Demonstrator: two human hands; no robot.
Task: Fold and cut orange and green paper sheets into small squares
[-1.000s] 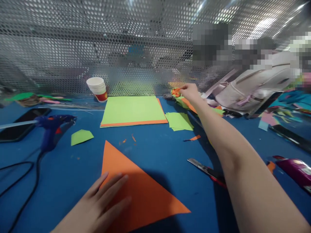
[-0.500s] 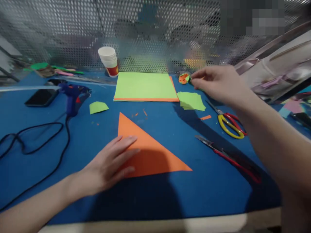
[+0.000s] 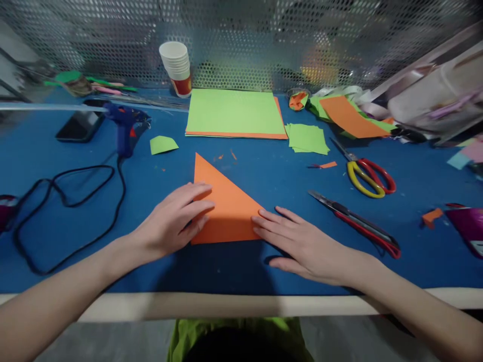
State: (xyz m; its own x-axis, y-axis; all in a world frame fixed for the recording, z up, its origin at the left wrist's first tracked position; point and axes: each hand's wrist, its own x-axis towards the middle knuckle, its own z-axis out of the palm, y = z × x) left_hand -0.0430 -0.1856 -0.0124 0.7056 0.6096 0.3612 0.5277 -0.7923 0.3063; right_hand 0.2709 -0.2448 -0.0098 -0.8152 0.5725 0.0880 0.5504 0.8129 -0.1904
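A triangular sheet of orange paper [image 3: 228, 211] lies flat on the blue table mat [image 3: 234, 271] in front of me. My left hand [image 3: 177, 218] rests on its left side, fingers spread apart over the paper. Over the right corner lies my right hand [image 3: 302, 241], its fingers stretched out flat and hiding the tip. Neither hand grips anything. To the right of my right hand is a utility knife [image 3: 356, 221] with a red handle. Scissors [image 3: 364, 173] with one yellow and one red loop lie beyond it.
Behind the triangle are light green sheets [image 3: 234, 113], small green squares [image 3: 307, 138] and a stack of paper cups [image 3: 176, 68]. On the left lie a blue glue gun [image 3: 124, 128] with its cord and a phone [image 3: 81, 124]. Orange and green scraps [image 3: 350, 116] sit back right.
My right hand has come down from the back right onto the triangle's right corner. An orange strip now lies on the scraps back there. The view has tilted downward.
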